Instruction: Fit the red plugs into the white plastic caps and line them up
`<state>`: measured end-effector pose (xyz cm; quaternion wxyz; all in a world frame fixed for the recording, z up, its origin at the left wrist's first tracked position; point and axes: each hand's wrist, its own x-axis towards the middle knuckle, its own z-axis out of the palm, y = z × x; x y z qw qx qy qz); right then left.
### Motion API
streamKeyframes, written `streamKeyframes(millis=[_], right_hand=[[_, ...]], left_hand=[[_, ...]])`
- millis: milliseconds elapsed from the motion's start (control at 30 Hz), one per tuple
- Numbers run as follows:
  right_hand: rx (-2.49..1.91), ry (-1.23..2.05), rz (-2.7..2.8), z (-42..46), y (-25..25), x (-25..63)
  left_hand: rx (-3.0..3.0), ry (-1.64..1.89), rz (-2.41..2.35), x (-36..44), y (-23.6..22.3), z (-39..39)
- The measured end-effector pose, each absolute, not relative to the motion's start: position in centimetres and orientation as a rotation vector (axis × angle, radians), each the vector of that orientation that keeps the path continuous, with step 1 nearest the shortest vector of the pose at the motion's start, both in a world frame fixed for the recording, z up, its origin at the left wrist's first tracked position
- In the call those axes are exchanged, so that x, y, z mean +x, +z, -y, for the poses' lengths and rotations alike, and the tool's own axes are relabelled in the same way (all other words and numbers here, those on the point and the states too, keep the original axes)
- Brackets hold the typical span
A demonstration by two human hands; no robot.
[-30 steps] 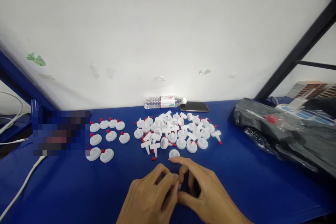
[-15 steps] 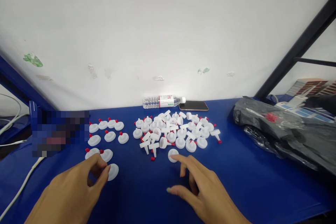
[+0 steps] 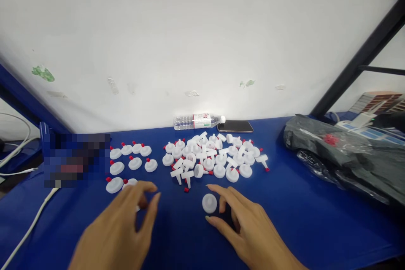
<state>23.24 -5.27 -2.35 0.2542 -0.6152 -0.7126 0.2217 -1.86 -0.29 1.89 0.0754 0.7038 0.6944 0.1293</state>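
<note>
One white nozzle cap (image 3: 209, 203) lies on the blue table with its round base down; no red tip shows on it. My right hand (image 3: 245, 223) is just to its right, thumb and forefinger spread on either side, with a small gap. My left hand (image 3: 122, 223) hovers at the left, slightly blurred, thumb and forefinger curved apart with nothing between them. It partly covers a nozzle cap (image 3: 130, 182) and hides most of another below. Several red-tipped nozzle caps (image 3: 151, 165) stand spaced out beyond it. A heap of nozzle caps (image 3: 209, 164) lies in the middle, some on their sides.
Behind the heap, a clear plastic bottle (image 3: 201, 121) lies beside a dark phone (image 3: 234, 126) near the wall. Grey plastic wrapping (image 3: 344, 152) occupies the right side. A white cable (image 3: 30, 223) runs along the left; a pixelated patch covers the area near it.
My left hand has moved right, away from the nozzle cap at its fingertips. The single nozzle cap by my right hand has come nearer to me, and that hand's forefinger no longer covers its edge.
</note>
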Motion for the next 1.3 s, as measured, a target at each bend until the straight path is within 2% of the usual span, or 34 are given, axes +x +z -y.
streamKeyframes(millis=[100,233,533,800,967,1300], right_hand=[[-1.687,0.573,1.969,5.1,-2.6,23.2],[-1.642,0.527,2.01,5.0,-2.6,23.1],[-1.625,0.574,2.006,5.1,-2.2,23.1],[-1.629,0.661,2.029,5.2,-1.8,23.1],[-1.62,0.66,2.049,5.3,-1.6,23.1],[-1.584,0.663,2.027,5.1,-1.8,23.2]], left_hand=[[2.273,0.203,-1.809,0.6,0.6,0.4],[2.342,0.03,-1.751,2.1,-0.8,-0.1],[2.435,0.189,-1.65,2.0,-1.4,-0.5],[2.228,0.824,-1.292,2.4,-0.9,1.0],[2.041,0.752,-1.068,3.3,0.2,1.9],[2.072,0.792,-1.074,3.9,-0.8,1.4]])
